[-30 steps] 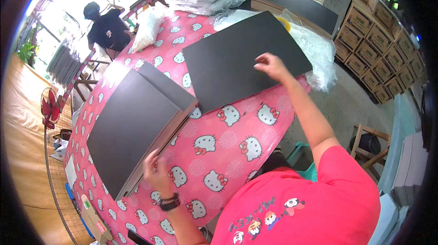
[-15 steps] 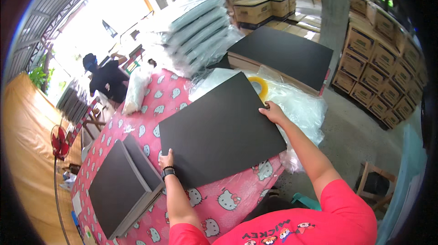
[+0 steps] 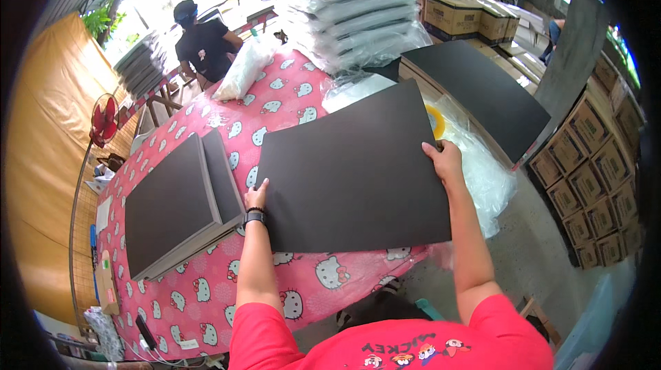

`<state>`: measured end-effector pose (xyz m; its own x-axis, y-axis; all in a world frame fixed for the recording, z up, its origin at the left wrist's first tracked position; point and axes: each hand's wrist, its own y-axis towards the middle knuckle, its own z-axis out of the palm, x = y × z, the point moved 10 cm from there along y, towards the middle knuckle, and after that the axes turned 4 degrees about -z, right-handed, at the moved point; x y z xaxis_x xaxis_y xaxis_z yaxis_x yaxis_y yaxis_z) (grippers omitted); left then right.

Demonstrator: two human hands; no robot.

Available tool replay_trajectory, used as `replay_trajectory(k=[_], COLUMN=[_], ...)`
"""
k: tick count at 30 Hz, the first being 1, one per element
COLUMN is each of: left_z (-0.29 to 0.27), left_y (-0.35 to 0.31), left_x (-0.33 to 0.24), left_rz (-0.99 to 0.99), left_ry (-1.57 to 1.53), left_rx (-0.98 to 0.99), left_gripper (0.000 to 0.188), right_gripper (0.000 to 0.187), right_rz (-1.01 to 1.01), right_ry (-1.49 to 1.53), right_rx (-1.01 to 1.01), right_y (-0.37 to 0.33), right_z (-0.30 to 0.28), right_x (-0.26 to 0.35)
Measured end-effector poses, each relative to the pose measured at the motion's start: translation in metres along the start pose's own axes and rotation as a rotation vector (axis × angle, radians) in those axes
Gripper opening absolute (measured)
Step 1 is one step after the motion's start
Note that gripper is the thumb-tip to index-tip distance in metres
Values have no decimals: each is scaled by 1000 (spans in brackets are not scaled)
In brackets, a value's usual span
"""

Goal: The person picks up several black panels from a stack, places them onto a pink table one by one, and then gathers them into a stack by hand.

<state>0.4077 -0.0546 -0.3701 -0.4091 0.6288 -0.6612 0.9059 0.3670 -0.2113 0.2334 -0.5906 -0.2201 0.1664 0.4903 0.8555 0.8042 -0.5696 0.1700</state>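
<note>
Where hands [image 3: 447,161] grip, black sheet [image 3: 358,177], perhaps card

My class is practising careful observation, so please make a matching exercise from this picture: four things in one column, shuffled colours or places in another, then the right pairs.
Column one
1. Left hand
2. Fan
3. Ring-shaped roll
4. Right hand

Column two
A. Yellow, partly hidden behind the black sheet
B. At the black sheet's right edge
C. At the black sheet's left edge
D. Red, near the tan curtain

Pairs: 1-C, 2-D, 3-A, 4-B
</note>
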Motion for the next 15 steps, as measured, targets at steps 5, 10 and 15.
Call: replay_trajectory(k=[5,10,15], left_z=[-30,0,33], left_y=[-19,-111,-182], left_x=[19,18,5], left_rz=[-37,-50,-166], left_ry=[-146,-758,-799], left_rx=[-16,456,742], left_gripper=[81,51,47], right_gripper=[39,39,32], right_rz=[-285,-235,-188], right_ry=[3,-24,-98], right_rx=[-168,-227,-98], right_y=[-75,-134,-180], right_z=[-47,-152,-175], right_x=[76,66,73])
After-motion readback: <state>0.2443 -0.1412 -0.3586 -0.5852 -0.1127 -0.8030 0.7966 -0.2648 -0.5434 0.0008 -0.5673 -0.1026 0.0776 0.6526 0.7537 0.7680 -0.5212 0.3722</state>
